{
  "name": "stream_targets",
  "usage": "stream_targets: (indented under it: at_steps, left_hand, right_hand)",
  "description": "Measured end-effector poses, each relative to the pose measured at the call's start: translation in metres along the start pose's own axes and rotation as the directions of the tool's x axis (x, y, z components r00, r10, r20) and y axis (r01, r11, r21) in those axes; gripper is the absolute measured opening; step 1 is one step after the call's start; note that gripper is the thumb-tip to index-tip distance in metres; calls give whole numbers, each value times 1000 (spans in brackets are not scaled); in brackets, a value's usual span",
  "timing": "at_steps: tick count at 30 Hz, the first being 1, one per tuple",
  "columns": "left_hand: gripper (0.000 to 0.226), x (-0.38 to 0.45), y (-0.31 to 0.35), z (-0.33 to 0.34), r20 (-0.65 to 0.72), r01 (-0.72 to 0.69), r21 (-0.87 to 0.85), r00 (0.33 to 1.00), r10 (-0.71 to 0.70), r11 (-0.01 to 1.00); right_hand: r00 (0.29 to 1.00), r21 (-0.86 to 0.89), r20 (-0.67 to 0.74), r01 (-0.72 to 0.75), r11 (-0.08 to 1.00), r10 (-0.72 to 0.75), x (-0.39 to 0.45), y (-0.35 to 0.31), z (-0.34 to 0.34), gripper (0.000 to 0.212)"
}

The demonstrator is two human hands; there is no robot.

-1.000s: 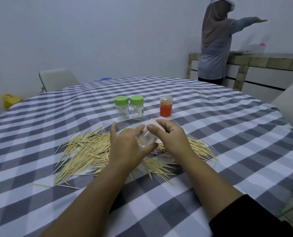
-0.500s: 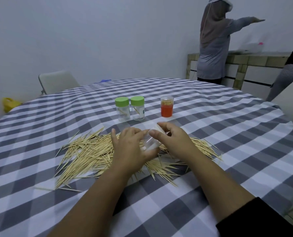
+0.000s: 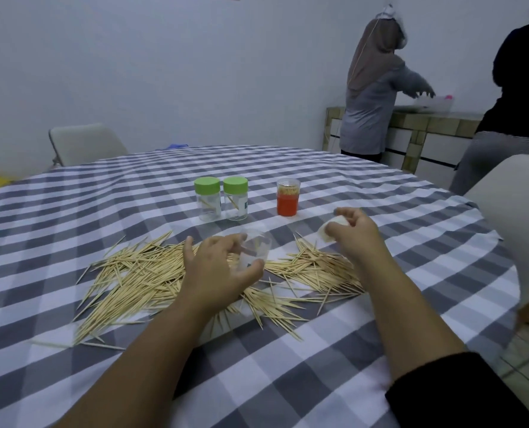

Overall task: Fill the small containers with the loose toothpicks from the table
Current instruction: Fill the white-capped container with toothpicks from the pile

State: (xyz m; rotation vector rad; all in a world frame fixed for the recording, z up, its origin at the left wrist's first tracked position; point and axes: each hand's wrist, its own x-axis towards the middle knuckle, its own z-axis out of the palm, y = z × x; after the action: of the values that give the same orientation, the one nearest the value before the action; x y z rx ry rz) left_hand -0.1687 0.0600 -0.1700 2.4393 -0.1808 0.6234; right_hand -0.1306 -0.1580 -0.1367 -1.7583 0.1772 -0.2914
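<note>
Clear container (uncapped) in left hand

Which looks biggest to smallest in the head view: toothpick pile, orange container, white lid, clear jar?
1. Toothpick pile, by far.
2. Clear jar in the left hand, though nearness may flatter it against the orange container; unsure.
3. White lid, partly hidden in the right hand.

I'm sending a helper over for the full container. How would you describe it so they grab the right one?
On the round table with the grey-and-white checked cloth, look past the toothpick pile to the three small upright containers. It is the rightmost one, standing apart from the two green-lidded jars: orange-bodied, no green lid, packed with toothpicks.
</note>
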Motion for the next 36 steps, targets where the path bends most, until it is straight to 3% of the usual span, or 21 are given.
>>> stream_targets:
  at_steps: [3,8,11,14,16,19,22,26,28,34,36]
  left_hand:
    - [82,-1,2,3,26,5,-37,1000,-4,999]
    - [66,-1,3,5,44,20,-48,999,-17,999]
    - [65,-1,0,6,49,16,-53,999,-14,998]
    - [62,0,-2,7,46,22,-57,999,-19,998]
    - [53,1,-3,7,32,23,-61,999,-21,998]
    - [54,0,-3,7,42,23,-54,999,-21,998]
    - [63,0,-1,5,59,20,-48,998,-17,999]
    - [65,-1,-1,4,55,21,-45,998,-19,999]
    - [65,0,-1,4,54,23,-42,998,-21,999]
    - [66,0,1,3,61,35,-43,998,-33,998]
    - [66,0,2,3,67,42,-41,997,-39,998]
  right_hand:
    - [992,-102,-106,-77,992,66,17,0,-4,27]
    - [992,-529,-19,-115,841,124,30,13,0,28]
    - [991,-502,29,-97,859,128,26,15,-2,51]
    - [992,-488,-11,-113,866,123,16,7,-12,41]
    - [989,-582,-26,-134,802,146,14,0,-19,35]
    - [971,-806,15,-131,578,240,6,-11,-26,31]
    - [963,-856,74,-73,512,260,-1,-17,-29,26]
    - [945,-839,154,-30,544,290,-1,-17,-21,20]
    - [929,-803,162,-72,591,332,-1,-19,-15,24]
    - [896,-863,261,50,503,360,-10,-27,-1,62]
    - [888,-890,277,94,445,366,-13,-30,4,59]
